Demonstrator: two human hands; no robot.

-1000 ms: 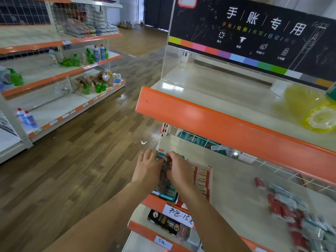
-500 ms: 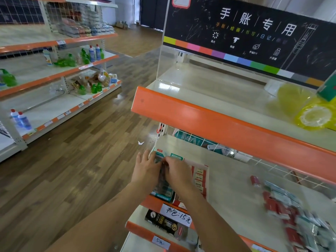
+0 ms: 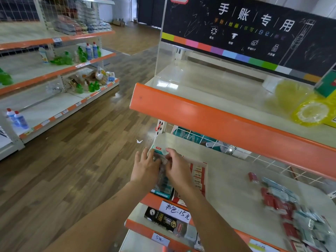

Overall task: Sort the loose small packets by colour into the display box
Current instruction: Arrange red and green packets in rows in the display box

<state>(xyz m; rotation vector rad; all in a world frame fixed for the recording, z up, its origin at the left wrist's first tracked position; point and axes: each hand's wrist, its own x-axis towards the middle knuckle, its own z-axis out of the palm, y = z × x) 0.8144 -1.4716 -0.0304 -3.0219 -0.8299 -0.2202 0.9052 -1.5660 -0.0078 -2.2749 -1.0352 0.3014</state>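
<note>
Teal packets sit in the display box (image 3: 204, 176) at the shelf's (image 3: 234, 193) front left corner, red ones in the compartment beside them. I've got my left hand (image 3: 145, 169) and right hand (image 3: 177, 169) pressed together over the teal row, fingers pinching what looks like a small stack of packets, though blur hides the details. By my reckoning we're partway: a big mixed pile of loose packets (image 3: 298, 213) waits near the right edge.
</note>
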